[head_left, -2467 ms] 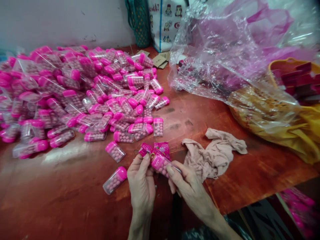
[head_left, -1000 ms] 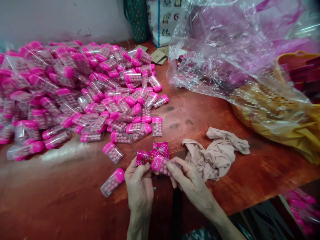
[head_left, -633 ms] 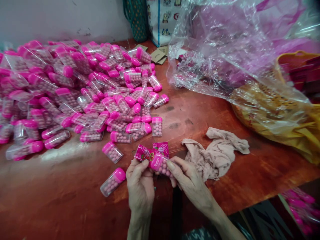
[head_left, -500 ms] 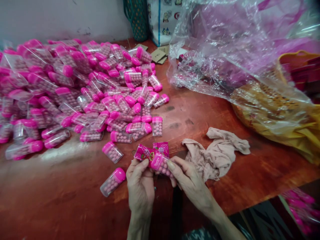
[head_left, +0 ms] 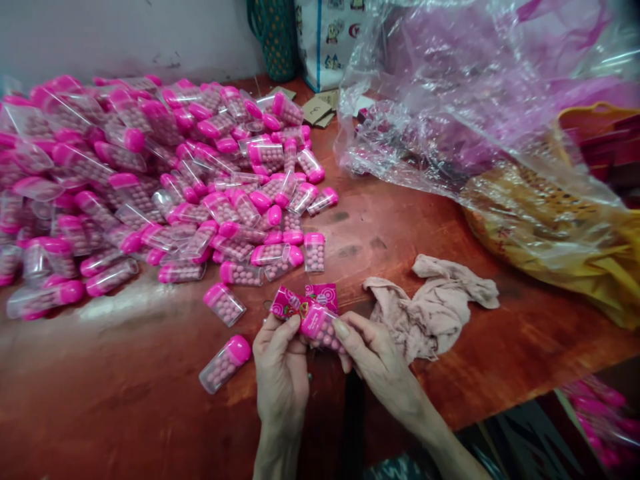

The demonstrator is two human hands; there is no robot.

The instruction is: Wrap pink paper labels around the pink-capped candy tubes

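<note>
My right hand is closed around a clear candy tube with a pink cap, held low over the red table. My left hand pinches a pink printed label against the tube's cap end. A second pink label lies on the table just behind the tube. One loose tube lies left of my left hand, another a little farther back. A big heap of the same pink-capped tubes covers the table's left half.
A crumpled beige cloth lies right of my hands. Crinkled clear plastic spreads over a yellow basket at the right. A patterned bag and cardboard scraps stand at the back wall. The table edge runs near right.
My left fingers have shifted the label slightly against the tube. The camera has tipped down a little. Everything on the table lies as before.
</note>
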